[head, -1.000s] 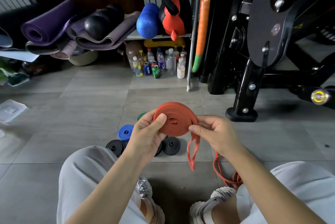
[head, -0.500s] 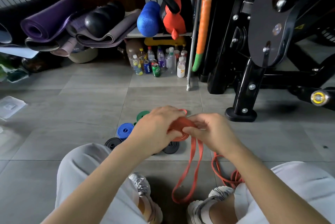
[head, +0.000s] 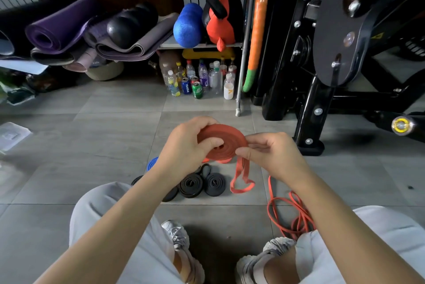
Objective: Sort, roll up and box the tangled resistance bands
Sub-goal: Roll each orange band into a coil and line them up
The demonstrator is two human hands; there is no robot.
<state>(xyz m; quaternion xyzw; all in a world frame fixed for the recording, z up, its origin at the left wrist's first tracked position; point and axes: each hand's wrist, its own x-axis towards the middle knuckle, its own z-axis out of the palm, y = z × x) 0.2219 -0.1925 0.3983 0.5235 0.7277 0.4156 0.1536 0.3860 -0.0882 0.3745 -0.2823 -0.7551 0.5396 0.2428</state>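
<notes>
A: Right, from the head camera: the left hand is gripping the red roll above the floor, thumb pressing its centre, while the right hand is pinching the loose tail.

B: So she should be keeping that tail flat and taut while turning, or the coil will be springing open.

A: Probably. Counting now: I'm seeing three black rolls clearly, perhaps a fourth hiding under the arm, one blue roll, and one thin red band lying tangled by the shoe.

B: Any box?

A: Nothing I'm recognising as one.
</notes>
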